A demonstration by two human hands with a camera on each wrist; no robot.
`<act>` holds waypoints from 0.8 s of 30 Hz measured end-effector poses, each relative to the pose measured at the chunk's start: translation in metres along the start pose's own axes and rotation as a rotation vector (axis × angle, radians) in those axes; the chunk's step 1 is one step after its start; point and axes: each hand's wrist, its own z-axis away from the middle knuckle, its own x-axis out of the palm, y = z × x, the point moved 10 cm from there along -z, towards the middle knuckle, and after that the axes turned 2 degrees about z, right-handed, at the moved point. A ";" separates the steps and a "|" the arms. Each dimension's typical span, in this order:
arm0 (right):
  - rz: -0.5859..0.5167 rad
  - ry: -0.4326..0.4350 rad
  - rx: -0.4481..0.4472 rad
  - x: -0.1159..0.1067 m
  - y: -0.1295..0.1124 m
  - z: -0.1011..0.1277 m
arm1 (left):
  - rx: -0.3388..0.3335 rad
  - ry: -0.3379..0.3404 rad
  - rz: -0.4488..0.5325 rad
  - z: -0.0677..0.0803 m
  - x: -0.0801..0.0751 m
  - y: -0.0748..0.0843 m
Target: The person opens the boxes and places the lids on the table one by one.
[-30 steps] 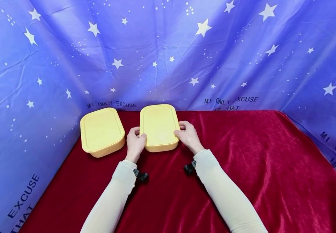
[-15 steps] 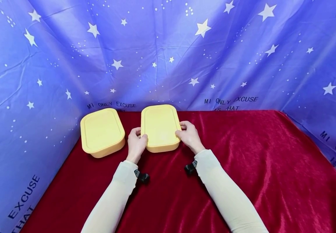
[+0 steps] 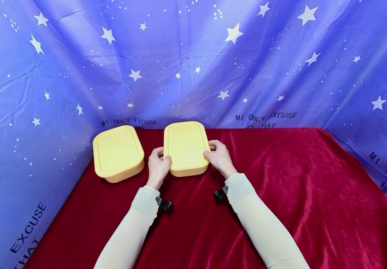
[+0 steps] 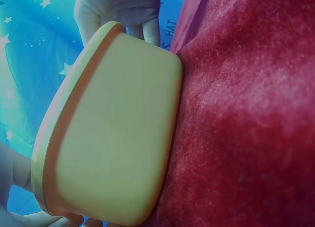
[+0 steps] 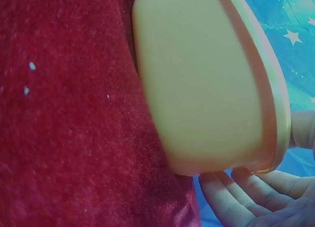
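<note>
Held box: we hold a lidded yellow container [image 3: 186,148] on the red cloth [image 3: 280,194]; contents hidden.
Left hand [image 3: 158,167]: fingers curled round its left edge, thumb on the lid.
Right hand [image 3: 219,157]: gripping the right edge likewise.
Second box [image 3: 118,152]: lidded, just left, apart.
Backdrop [image 3: 193,59]: starred blue sheet behind.

The lidded yellow box [image 3: 186,147] and both hands gripping it have slid slightly rightward.
</note>
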 end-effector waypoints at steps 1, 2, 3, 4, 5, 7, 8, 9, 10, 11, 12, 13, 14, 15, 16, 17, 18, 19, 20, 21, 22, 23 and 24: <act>0.000 0.002 0.001 0.000 0.001 -0.001 | 0.000 0.001 -0.003 0.000 0.000 0.000; 0.000 0.002 0.001 0.000 0.001 -0.001 | 0.000 0.003 -0.006 0.000 0.000 0.000; 0.000 0.004 0.002 0.000 0.002 -0.002 | 0.000 0.003 -0.008 0.000 0.000 0.000; -0.001 0.005 0.004 0.000 0.003 -0.002 | -0.001 0.003 -0.009 0.000 0.001 -0.001; 0.000 0.004 0.006 -0.001 0.003 -0.002 | -0.002 0.005 -0.009 0.000 0.001 -0.001; 0.003 0.006 0.008 -0.001 0.004 -0.003 | -0.003 0.003 -0.007 0.000 0.001 -0.001; 0.003 0.005 0.008 -0.001 0.003 -0.003 | -0.003 0.002 -0.006 0.000 0.001 -0.001; 0.003 0.006 0.008 -0.001 0.003 -0.002 | -0.001 0.002 -0.004 0.000 0.001 -0.001; 0.004 0.006 0.009 -0.002 0.003 -0.002 | -0.001 0.001 -0.002 0.000 0.002 0.000; 0.006 0.007 0.009 -0.002 0.003 -0.002 | -0.001 0.001 -0.001 0.001 0.002 0.000; 0.006 0.008 0.009 -0.002 0.002 -0.001 | -0.002 0.000 -0.001 0.001 0.002 0.000; 0.006 0.007 0.009 -0.003 0.002 -0.001 | -0.003 -0.001 -0.002 0.001 0.002 0.000; 0.007 0.007 0.009 -0.003 0.001 -0.001 | -0.004 -0.002 -0.002 0.001 0.002 0.000; 0.008 0.008 0.010 -0.003 0.001 0.000 | -0.005 -0.003 -0.002 0.001 0.003 0.000; 0.010 0.010 0.011 -0.004 0.001 0.000 | -0.005 -0.005 -0.003 0.001 0.003 0.000; 0.011 0.012 0.010 -0.004 0.001 0.000 | -0.006 -0.005 -0.005 0.001 0.003 0.000; 0.013 0.012 0.009 -0.004 0.001 0.000 | -0.006 -0.005 -0.005 0.002 0.003 0.000; 0.014 0.013 0.009 -0.004 0.001 0.000 | -0.005 -0.005 -0.005 0.002 0.003 0.000; 0.014 0.015 0.009 -0.004 0.001 0.000 | -0.005 -0.005 -0.006 0.002 0.003 0.000; 0.015 0.016 0.009 -0.004 0.001 0.000 | -0.004 -0.006 -0.006 0.002 0.003 0.000; 0.017 0.016 0.009 -0.004 0.001 0.000 | -0.004 -0.006 -0.005 0.002 0.003 0.001; 0.019 0.016 0.009 -0.004 0.001 0.000 | -0.006 -0.007 -0.003 0.002 0.003 0.000; 0.021 0.017 0.010 -0.005 0.002 0.000 | -0.007 -0.008 -0.002 0.003 0.004 0.000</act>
